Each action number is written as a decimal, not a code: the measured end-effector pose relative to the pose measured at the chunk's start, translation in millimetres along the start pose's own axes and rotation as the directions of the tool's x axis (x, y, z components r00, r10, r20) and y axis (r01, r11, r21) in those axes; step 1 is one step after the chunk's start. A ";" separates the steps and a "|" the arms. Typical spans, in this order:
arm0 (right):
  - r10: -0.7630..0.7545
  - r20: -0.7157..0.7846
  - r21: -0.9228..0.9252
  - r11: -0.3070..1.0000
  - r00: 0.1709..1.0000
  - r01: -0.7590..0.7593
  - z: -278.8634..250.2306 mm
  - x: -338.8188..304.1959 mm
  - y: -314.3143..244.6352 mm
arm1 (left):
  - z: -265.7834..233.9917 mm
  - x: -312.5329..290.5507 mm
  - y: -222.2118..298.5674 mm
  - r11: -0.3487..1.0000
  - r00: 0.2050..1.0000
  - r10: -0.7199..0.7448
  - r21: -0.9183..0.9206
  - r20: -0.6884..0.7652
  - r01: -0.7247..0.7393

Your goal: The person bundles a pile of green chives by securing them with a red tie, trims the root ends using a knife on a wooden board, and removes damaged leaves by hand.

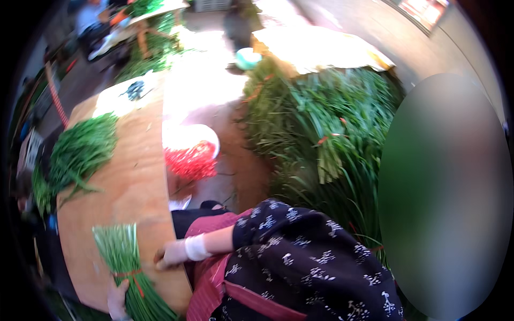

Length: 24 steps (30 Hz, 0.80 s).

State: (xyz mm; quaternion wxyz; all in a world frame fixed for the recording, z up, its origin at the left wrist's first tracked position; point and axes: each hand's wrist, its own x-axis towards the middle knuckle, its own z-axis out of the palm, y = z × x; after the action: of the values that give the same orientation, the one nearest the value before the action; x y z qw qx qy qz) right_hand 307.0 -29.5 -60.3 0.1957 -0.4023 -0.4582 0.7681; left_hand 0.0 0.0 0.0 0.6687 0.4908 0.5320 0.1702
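A bundle of chives [122,255] lies on the wooden table [131,200], its pale, evenly cut ends pointing away from me. An orange-red tie [128,273] goes round its middle, one loose end hanging over the stems. Against the left side of the bundle, near the tie, my left hand [117,300] grips it, thumb on the stems and the other fingers mostly hidden. My right hand [171,253], in a pale glove with brownish fingertips, is curled at the table's right edge, apart from the bundle. Whatever it may hold is too small to make out.
Loose chives [83,147] lie at the table's far left, with a dark tangled item [135,90] beyond. Red ties [194,161] spill from a white tub [210,136] right of the table. A tall heap of tied greens [342,115] stands farther right. Another person [92,21] sits far left.
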 end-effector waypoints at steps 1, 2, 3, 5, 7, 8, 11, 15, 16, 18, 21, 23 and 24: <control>0.037 0.053 0.133 0.990 0.998 -0.044 8.3 5.9 8.1 | 7.0 14.9 8.1 0.999 0.997 0.021 -0.029 0.073 -0.019; 0.052 0.087 0.254 0.964 0.995 -0.073 14.7 14.7 12.4 | 13.7 24.1 15.5 0.996 0.998 0.037 0.082 0.048 -0.041; 0.059 0.144 0.400 0.910 0.988 -0.112 20.9 25.2 13.6 | 20.0 29.5 21.7 0.985 0.996 0.071 0.154 0.053 -0.078; -0.060 0.091 0.470 0.883 0.994 0.010 34.3 38.0 12.3 | 35.2 34.0 31.1 0.945 0.988 0.142 0.290 0.055 -0.152; -0.188 0.030 0.579 0.804 0.982 0.137 38.4 34.5 10.6 | 53.7 31.3 36.8 0.884 0.975 0.215 0.415 0.052 -0.217; -0.262 -0.015 0.641 0.738 0.965 0.210 40.9 25.9 11.6 | 64.1 29.6 38.7 0.818 0.939 0.342 0.502 -0.033 -0.280; -0.346 -0.182 0.705 0.607 0.920 0.367 41.9 1.5 -1.0 | 89.9 32.1 65.4 0.639 0.877 0.479 0.697 -0.027 -0.327; -0.482 -0.352 0.598 0.543 0.802 0.589 17.3 -19.5 -45.2 | 144.3 43.4 126.2 0.718 0.866 0.480 0.629 -0.140 -0.297; -0.480 -0.313 0.730 0.430 0.819 0.531 4.9 -30.8 -55.6 | 157.8 45.2 145.2 0.701 0.888 0.453 0.647 -0.081 -0.299; -0.535 -0.457 0.687 0.295 0.710 0.664 -22.0 -66.1 -72.4 | 192.4 55.0 172.6 0.676 0.755 0.647 0.376 0.109 -0.634; -0.563 -0.608 0.598 0.140 0.560 0.789 -65.9 -126.2 -100.6 | 205.0 48.9 212.9 0.676 0.729 0.684 0.398 -0.025 -0.620; -0.592 -0.717 0.436 0.030 0.368 0.899 -105.1 -169.9 -123.6 | 200.7 59.4 230.2 0.460 0.485 0.871 0.482 -0.080 -0.746; -0.603 -0.705 0.415 0.075 0.373 0.906 -128.0 -200.7 -131.1 | 193.0 63.0 237.2 0.437 0.435 0.893 0.459 -0.117 -0.774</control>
State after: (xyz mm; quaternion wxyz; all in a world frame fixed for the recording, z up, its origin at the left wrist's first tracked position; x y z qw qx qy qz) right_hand 520.5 -27.9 107.9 0.7996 -0.0970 -0.1777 0.5654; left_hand 263.1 64.7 155.1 0.2925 0.7593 0.3403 0.4712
